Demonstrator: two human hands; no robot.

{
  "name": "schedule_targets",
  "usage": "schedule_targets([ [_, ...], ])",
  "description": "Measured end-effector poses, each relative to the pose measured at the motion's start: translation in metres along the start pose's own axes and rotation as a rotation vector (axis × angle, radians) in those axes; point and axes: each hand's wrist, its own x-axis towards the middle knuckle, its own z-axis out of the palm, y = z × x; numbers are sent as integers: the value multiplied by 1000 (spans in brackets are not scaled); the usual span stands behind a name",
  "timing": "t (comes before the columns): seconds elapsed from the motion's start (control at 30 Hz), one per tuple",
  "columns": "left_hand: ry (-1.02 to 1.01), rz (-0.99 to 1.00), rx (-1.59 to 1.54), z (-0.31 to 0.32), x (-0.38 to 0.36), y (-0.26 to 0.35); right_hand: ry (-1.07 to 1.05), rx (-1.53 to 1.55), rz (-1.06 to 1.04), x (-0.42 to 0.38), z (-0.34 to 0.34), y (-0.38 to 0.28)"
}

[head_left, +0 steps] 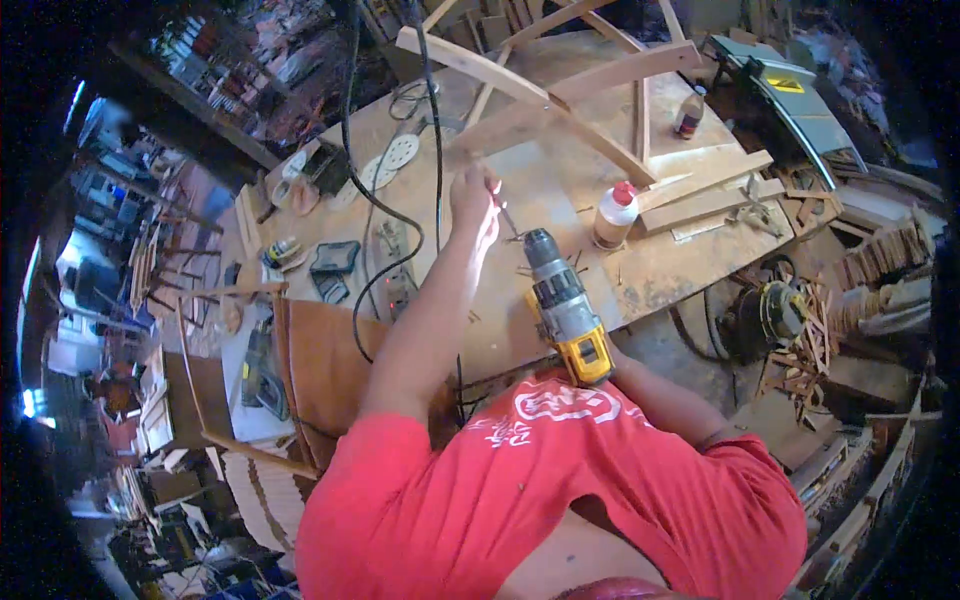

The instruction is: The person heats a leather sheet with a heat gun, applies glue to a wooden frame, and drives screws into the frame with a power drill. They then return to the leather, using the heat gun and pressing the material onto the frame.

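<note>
A yellow-and-black cordless drill (pixel 563 305) is held in front of my chest, its chuck pointing away over the table. My right hand (pixel 622 366) is closed on its grip, mostly hidden behind the drill body. Just left of the chuck, my left hand (pixel 474 203) is closed in a pinch. A thin, dark, screw-like piece (pixel 509 222) sticks out from its fingers toward the chuck; its exact kind is too small to tell. Several loose screws (pixel 582 265) lie on the table around the chuck. A white glue bottle with a red cap (pixel 614 217) stands right of the drill.
A wooden frame (pixel 590 110) rests across the far side of the worktable (pixel 660 285). Black cables (pixel 348 110) hang down left of my forearm. Sanding discs (pixel 402 151), a dark case (pixel 336 258) and a small bottle (pixel 690 112) are on the table. Wood pieces (pixel 710 195) lie right.
</note>
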Motion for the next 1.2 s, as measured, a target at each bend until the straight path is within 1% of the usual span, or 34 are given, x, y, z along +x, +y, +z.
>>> schedule_targets([
  [0.03,-25,-23,-70,1,3,-2,-27,70,60,1,-4,-1],
  [0.07,-14,-19,-68,3,6,-4,-34,69,69,1,-7,0],
  [0.13,-4,-45,-134,9,7,-7,-38,-226,-77,1,-6,1],
  [0.17,8,-56,-147,11,7,-7,-44,-225,-70,0,-4,0],
  [0.23,47,-25,-138,16,4,-5,-109,-439,-181,-3,1,-5],
  [0.3,73,26,-124,18,0,-3,-95,-437,-173,11,-20,9],
  [0.37,81,51,-108,18,-3,-4,-81,-436,-167,12,-17,10],
  [0.4,79,73,-91,19,-4,-4,-50,-403,-132,10,-17,8],
  [0.47,73,65,-130,24,-14,-5,-20,-372,-95,11,-16,8],
  [0.57,22,38,3,29,-22,-7,-24,-339,-59,13,-22,9],
  [0.63,0,15,-27,27,-32,-3,-310,-661,-249,1,-24,1],
  [0.67,-24,-8,-57,29,-37,2,-288,-677,-276,-1,-25,-1],
  [0.73,-35,-171,-156,19,-37,-7,-88,-420,-95,4,-22,6],
  [0.8,-50,-162,-123,30,-59,-12,90,-132,75,11,-16,11],
  [0.83,-80,-165,-128,32,-63,-13,-23,-222,-7,-1,0,3],
  [0.93,-113,-180,-196,33,-66,-13,9,-301,-18,-6,5,-3],
  [0.97,-132,-160,-199,34,-69,-9,-13,2,90,7,-1,1],
  [1.0,-144,-140,-200,32,-73,-6,-12,4,94,11,-10,6],
  [1.03,-183,-152,-272,31,-75,-4,-62,44,74,11,-9,4],
  [1.07,-160,-158,-273,30,-74,-5,-111,87,66,11,-7,4],
  [1.13,-169,-167,-232,28,-71,-8,57,-170,76,11,-9,4],
  [1.17,-138,-171,-233,28,-70,-6,5,-44,104,5,-6,1],
  [1.2,-152,-194,-201,31,-70,-4,-43,83,130,-2,-3,-3],
])
